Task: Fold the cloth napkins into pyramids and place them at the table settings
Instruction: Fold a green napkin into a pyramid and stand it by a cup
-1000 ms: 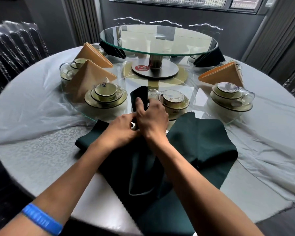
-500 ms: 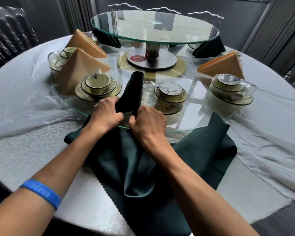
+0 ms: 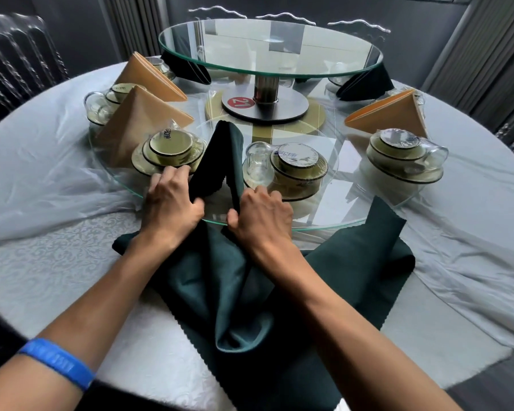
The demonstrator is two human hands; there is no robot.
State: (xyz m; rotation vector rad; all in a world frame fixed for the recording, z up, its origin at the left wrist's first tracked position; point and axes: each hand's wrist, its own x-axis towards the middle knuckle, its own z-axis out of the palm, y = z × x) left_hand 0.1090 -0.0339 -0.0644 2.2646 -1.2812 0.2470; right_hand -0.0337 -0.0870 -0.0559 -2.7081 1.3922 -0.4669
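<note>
Standing the green napkin [image 3: 220,155] between two place settings on the glass turntable [image 3: 324,215], the left hand [image 3: 169,206] and right hand [image 3: 261,218] pinch its lower corners. Spreading those corners evenly should keep the peak upright, clear of the cups [image 3: 258,164].

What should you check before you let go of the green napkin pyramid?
1. Left hand grips the pyramid's left base: ok.
2. Right hand grips its right base: ok.
3. Green napkin pyramid stands with its peak up: ok.
4. It stands between the two nearest cup sets, on the glass turntable: ok.
5. Will it stand alone: cannot tell.
6. Spare green napkins lie ready on the table: ok.
</note>
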